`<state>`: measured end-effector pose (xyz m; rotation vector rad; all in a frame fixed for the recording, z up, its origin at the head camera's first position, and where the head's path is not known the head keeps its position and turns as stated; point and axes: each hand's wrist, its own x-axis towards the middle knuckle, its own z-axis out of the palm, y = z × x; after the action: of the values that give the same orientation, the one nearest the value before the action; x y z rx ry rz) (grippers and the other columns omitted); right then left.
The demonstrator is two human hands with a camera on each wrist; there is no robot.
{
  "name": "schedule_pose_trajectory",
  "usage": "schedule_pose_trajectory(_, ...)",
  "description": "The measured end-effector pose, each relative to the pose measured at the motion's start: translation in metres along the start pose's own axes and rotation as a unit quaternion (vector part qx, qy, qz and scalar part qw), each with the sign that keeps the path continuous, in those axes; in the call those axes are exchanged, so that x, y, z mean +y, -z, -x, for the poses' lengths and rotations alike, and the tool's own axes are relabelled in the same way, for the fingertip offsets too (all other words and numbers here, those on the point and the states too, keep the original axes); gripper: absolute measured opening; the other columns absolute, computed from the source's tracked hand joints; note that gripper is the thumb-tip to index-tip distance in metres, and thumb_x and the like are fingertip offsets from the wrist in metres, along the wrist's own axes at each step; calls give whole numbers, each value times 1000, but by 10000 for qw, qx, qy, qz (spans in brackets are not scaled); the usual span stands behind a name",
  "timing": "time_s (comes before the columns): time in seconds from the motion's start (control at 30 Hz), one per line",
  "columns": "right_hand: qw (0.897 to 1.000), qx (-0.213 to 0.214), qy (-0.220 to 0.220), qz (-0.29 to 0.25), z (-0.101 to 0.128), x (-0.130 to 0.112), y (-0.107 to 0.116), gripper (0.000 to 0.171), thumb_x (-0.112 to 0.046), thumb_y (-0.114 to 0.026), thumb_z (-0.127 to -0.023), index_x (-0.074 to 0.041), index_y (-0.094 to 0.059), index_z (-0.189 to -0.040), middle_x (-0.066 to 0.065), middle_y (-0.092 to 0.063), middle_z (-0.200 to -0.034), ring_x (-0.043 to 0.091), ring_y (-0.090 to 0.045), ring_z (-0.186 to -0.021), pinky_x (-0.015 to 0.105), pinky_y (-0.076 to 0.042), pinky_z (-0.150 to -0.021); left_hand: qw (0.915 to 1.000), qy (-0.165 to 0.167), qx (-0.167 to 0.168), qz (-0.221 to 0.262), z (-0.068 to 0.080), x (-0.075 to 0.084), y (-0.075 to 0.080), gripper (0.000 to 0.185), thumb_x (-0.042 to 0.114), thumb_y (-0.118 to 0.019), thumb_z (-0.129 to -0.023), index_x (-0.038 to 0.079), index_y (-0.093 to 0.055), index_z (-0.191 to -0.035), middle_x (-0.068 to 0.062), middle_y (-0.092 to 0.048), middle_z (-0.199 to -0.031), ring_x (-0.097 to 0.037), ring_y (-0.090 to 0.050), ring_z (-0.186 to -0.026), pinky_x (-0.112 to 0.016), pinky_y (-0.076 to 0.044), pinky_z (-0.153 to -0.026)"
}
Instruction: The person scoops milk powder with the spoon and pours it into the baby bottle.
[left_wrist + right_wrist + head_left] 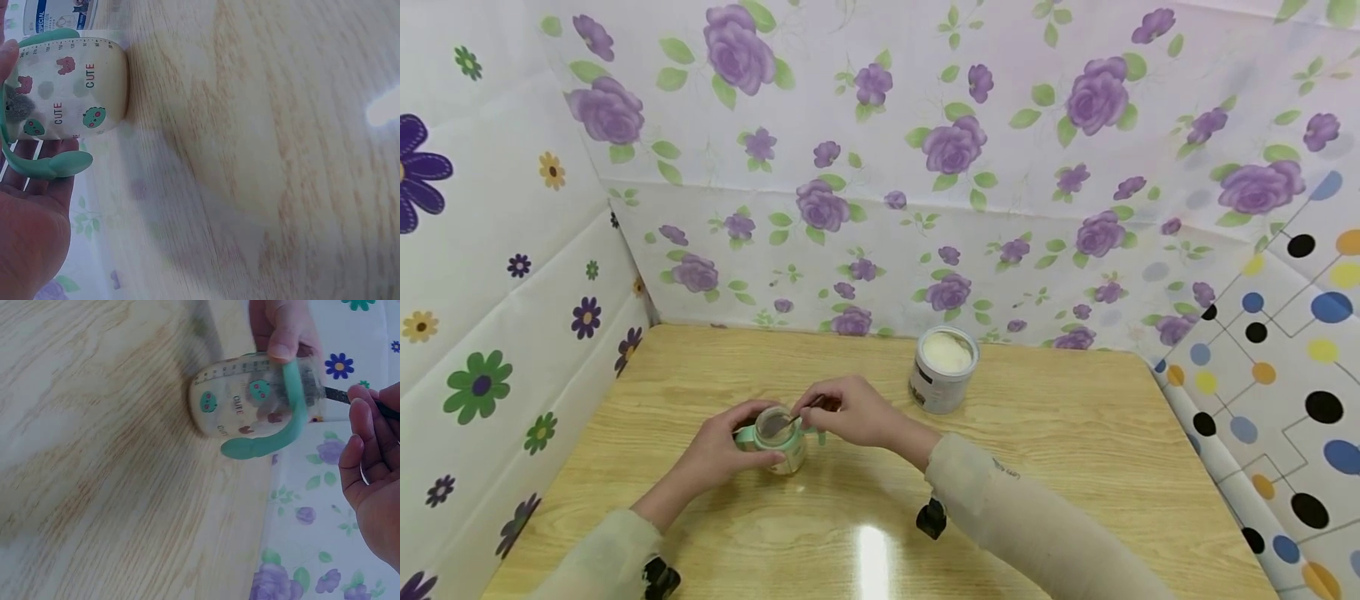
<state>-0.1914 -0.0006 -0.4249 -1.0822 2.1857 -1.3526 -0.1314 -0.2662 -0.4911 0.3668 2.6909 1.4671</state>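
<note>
A clear baby bottle (787, 457) with green handles stands on the table, its top uncapped. Pale contents show at its base in the left wrist view, and it carries printed animals and the word CUTE. My left hand (724, 444) grips the bottle around its far and near sides, thumb across the front. Above the mouth, my right hand (855, 412) pinches a thin, dark spoon-like utensil (337, 395). Its lower end goes down into the bottle and shows as a blurred grey patch through the wall; its exact shape is hidden.
A tin (938, 385) without a lid, holding pale powder (946, 352), stands behind and to the right of the bottle. The wooden table (1045, 517) is bordered by a flowered sheet (880, 233) at the back and patterned sheets at both sides.
</note>
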Motion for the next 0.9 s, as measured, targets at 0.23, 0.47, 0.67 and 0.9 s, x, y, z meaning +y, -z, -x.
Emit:
schedule_pose_trajectory(0.23,9997,-52,81,227,1,-1,2,21,-13,-61,-108,-10,-81,-116,-2,-79,-96,13,-70,-75,26,-57,-66,10000,-11,12,-28,0,0,0,72,34,-94,-84,16,-64,-147,-5,-70,-137,-28,-68,-121,-43,-57,-98)
schedule_pose_trajectory(0.47,9998,-35,85,196,2,-3,3,22,-13,-61,-108,-9,-80,-116,6,-80,-98,16,-71,-77,26,-57,-67,10000,3,-3,-8,0,0,0,71,35,-94,-85,16,-64,-147,-5,-70,-137,-29,-68,-121,-51,-57,-100)
schedule_pose_trajectory(0.67,9996,194,-102,-184,4,-2,4,24,-19,-61,-110,-8,-80,-118,4,-80,-96,31,-74,-83,29,-60,-71,10000,8,-18,2,0,0,0,71,35,-94,-85,17,-64,-147,-5,-70,-137,-28,-68,-121,-47,-57,-99)
schedule_pose_trajectory(0.9,9957,452,-145,-791,4,0,5,26,-22,-61,-112,-6,-79,-121,7,-80,-99,37,-73,-87,33,-62,-77,10000,2,-43,29,0,0,0,71,34,-94,-85,17,-63,-147,-5,-70,-138,-28,-68,-121,-45,-57,-98)
